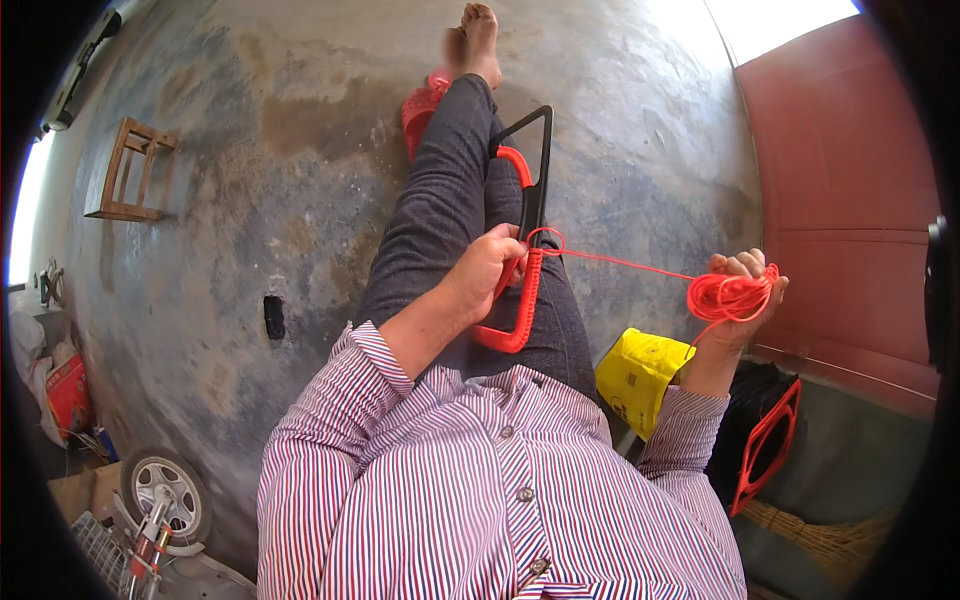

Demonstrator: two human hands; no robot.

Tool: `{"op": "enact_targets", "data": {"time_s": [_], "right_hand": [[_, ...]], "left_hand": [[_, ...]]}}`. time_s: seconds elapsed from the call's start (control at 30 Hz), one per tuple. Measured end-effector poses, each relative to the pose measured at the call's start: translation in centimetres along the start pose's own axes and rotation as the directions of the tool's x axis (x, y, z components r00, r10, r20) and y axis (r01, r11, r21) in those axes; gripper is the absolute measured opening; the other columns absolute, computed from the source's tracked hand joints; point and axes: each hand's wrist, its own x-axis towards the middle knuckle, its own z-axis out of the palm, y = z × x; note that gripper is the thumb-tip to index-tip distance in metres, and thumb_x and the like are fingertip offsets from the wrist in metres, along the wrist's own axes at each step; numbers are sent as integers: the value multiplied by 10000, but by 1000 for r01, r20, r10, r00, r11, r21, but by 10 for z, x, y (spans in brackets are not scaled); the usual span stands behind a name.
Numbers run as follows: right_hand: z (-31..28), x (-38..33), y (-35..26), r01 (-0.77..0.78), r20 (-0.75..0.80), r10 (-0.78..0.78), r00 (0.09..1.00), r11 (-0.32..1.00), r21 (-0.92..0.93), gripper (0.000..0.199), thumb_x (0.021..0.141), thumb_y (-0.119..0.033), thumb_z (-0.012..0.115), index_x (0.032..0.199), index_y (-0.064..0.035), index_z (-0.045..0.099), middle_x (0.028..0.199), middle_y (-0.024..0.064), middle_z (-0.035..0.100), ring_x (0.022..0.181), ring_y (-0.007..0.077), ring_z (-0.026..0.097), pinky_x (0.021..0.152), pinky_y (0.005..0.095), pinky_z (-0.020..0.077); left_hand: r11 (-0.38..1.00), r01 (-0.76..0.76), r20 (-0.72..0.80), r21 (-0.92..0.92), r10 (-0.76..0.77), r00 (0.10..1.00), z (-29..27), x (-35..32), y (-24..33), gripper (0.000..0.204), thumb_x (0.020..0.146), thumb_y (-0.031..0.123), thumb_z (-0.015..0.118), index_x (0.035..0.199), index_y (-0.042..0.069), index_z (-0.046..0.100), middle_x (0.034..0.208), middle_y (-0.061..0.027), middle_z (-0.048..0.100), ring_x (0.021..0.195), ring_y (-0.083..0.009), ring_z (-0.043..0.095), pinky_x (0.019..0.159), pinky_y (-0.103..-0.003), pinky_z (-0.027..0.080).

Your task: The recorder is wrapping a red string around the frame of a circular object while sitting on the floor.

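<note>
At frame centre, a black triangular frame (535, 190), partly wrapped in red cord (630, 262), rests on the person's lap. The left hand (487, 268) grips its wrapped edge, steadying it. The right hand (742, 290), at middle right, closes around a bundle of cord (728, 297), keeping the strand taut between them. A yellow bag (637, 378) lies just below.

two triangular frames (522, 215) (765, 445) (one half-wrapped), one red cord bundle (728, 297), one yellow bag (637, 375)
</note>
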Motion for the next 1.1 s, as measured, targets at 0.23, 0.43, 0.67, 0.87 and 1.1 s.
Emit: {"op": "enact_targets", "data": {"time_s": [0.23,0.43,0.67,0.87,1.1], "right_hand": [[15,-3,85,-286,-266,151,952,746,-601,151,888,-219,585,851,-78,544,751,16,538,624,97,466,615,286,422],[31,-7,145,-325,-230,255,939,442,-836,83,797,27,557,830,-44,530,634,-19,480,548,78,456,509,238,378],[76,0,117,-390,-222,324,920,821,-417,211,716,86,526,860,-59,476,622,21,480,470,102,422,449,251,357],[90,-16,106,-431,-119,419,900,813,-391,209,696,96,511,820,-62,453,646,-1,441,487,77,400,454,238,323],[106,3,48,-29,91,218,972,492,-870,174,779,52,539,899,-52,468,790,104,621,583,73,498,557,214,417]], "left_hand": [[998,4,1,60,-4,1000,1,-1,-1,214,827,48,457,1029,56,529,849,-5,590,713,-94,541,666,-227,432],[999,10,-6,49,-10,1000,3,1,-1,240,814,36,442,1042,41,516,838,-17,585,693,-96,529,656,-222,422],[998,20,18,-55,-19,1000,-2,4,0,165,797,22,444,944,65,504,757,-7,550,633,-87,488,611,-214,400],[998,58,8,-7,-58,998,-5,8,-4,187,789,2,478,970,39,512,817,-31,575,701,-109,542,629,-243,457],[56,-570,337,820,757,560,59,-41,21,479,675,-12,638,1133,7,498,1003,-123,592,972,-303,565,980,-381,365]]}}
